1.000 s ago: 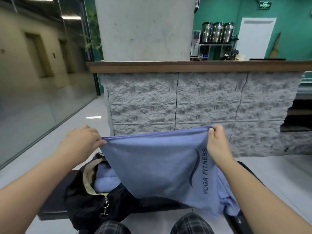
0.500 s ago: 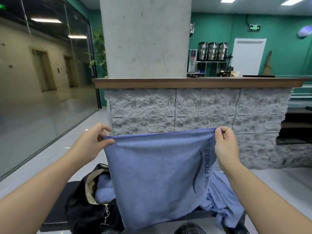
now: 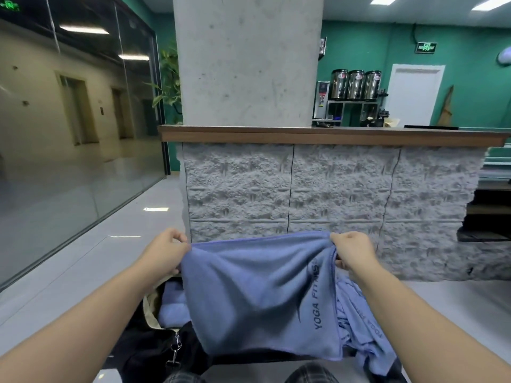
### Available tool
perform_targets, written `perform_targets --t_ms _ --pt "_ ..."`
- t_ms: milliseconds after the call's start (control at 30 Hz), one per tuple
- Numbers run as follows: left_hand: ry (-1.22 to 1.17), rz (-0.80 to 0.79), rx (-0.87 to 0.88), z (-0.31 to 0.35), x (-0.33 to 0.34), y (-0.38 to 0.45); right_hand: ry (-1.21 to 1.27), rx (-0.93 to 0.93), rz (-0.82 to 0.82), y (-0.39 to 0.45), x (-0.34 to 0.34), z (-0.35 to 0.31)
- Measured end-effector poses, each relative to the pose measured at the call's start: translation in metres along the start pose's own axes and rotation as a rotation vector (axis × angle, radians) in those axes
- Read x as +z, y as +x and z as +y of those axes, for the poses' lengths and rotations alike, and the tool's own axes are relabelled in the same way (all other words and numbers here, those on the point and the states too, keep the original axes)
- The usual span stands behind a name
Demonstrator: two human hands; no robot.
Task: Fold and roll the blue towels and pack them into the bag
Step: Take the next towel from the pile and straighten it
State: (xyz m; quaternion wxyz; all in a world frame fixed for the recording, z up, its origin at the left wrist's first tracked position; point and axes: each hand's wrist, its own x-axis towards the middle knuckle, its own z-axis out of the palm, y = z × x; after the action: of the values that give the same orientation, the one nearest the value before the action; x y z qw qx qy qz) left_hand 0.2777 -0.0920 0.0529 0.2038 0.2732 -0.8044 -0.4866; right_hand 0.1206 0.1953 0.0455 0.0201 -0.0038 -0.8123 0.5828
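A blue towel (image 3: 257, 294) printed "YOGA FITNESS" hangs in front of me, held by its top edge. My left hand (image 3: 166, 251) pinches the left top corner and my right hand (image 3: 352, 251) pinches the right top corner. The cloth sags and wrinkles between them. Below on the left lies an open black bag (image 3: 154, 344) with a tan lining and a rolled blue towel (image 3: 174, 305) inside it. A crumpled blue towel (image 3: 365, 327) lies under my right forearm, partly hidden by the held one.
The bag and towels rest on a dark bench (image 3: 249, 360). A stone-faced counter (image 3: 331, 189) with a wooden top and a concrete pillar (image 3: 249, 59) stand right ahead. A glass wall (image 3: 69, 120) runs along the left. My checked trouser knees (image 3: 312, 375) show at the bottom.
My hands have dropped lower and come slightly closer together. The towel, stretched flat before, now sags and wrinkles. The camera has tilted up.
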Motion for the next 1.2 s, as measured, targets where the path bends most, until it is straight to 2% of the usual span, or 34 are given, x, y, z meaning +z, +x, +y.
perform_targets --t_ms 133,200,300,400,467,567,667,733,967,1200 --pt "-0.465 -0.087 -0.09 0.016 0.012 -0.023 0.222 0.047 -0.169 -0.024 0.016 -0.016" --pt "-0.531 -0.13 -0.034 0.028 0.019 -0.042 0.282 -0.018 -0.249 -0.043 0.023 -0.027" --pt "-0.444 -0.238 0.135 0.037 0.03 -0.069 0.264 -0.174 -0.321 -0.071 0.031 -0.039" --pt "-0.333 -0.3 0.264 0.039 0.038 -0.089 0.275 -0.242 -0.395 -0.094 0.038 -0.047" --pt "-0.203 -0.226 0.356 0.039 0.04 -0.096 0.29 -0.247 -0.451 -0.107 0.04 -0.05" --pt "0.083 -0.01 0.537 0.038 0.039 -0.096 0.285 -0.278 -0.497 -0.12 0.041 -0.053" --pt "0.197 0.107 0.681 0.035 0.036 -0.092 0.274 -0.315 -0.536 -0.129 0.04 -0.054" --pt "0.201 0.118 0.68 0.034 0.034 -0.092 0.281 -0.338 -0.565 -0.132 0.039 -0.054" --pt "-0.008 0.061 0.537 0.035 0.031 -0.091 0.172 -0.46 -0.609 -0.137 0.037 -0.053" --pt "-0.15 -0.015 0.501 0.037 0.028 -0.082 0.291 -0.478 -0.658 -0.134 0.037 -0.05"
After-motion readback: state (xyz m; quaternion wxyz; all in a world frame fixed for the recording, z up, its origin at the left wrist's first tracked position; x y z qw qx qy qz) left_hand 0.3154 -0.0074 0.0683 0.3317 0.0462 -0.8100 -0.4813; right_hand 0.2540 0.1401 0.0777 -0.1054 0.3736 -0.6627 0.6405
